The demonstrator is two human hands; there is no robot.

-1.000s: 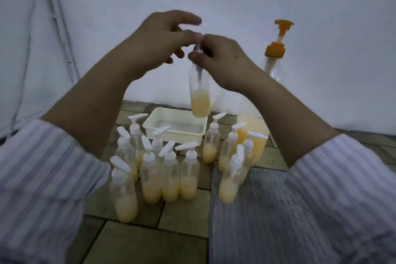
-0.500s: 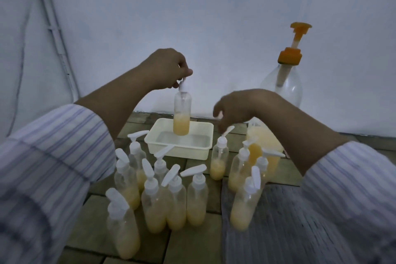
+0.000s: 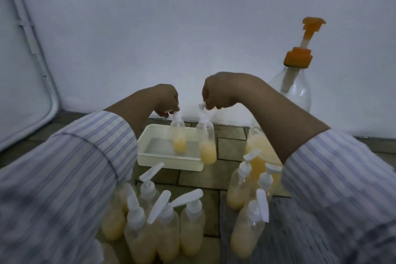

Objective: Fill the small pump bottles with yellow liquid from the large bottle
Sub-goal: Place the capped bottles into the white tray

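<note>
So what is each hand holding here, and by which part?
Each hand holds one small pump bottle by its white pump top. The left hand pinches the bottle over the tray; the right hand pinches the bottle beside it.

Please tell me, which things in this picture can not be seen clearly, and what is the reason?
- Left hand, head view: fingertips hidden beneath the knuckles, so its grip on the bottle in the tray is unclear.
- Large bottle: lower body hidden by the right forearm.
- Front bottles: blurred; exact fill levels unreadable.
</note>
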